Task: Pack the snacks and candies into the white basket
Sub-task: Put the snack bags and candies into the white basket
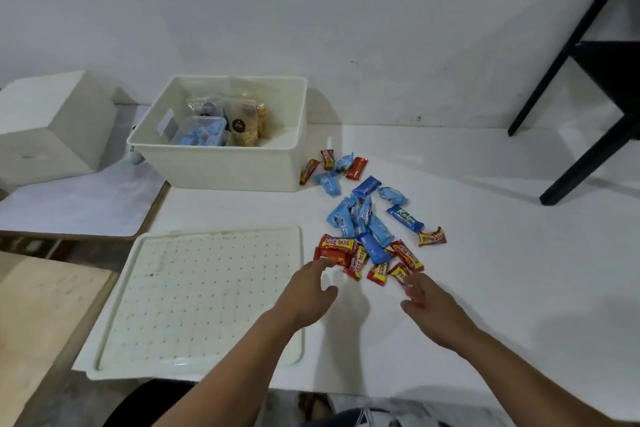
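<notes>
Both hands reach into the candy pile (372, 239) at 6 o'clock of its spread. Left hand (308, 291) has fingers spread, tips at a red bar (334, 248); right hand (427, 302) looks to pinch a red wrapper (414, 289) — blurred, can't confirm. Best move: rake a handful together, then lift to the white basket (221, 170) at 11 o'clock. Wrappers are glossy red and blue — slippery.
</notes>
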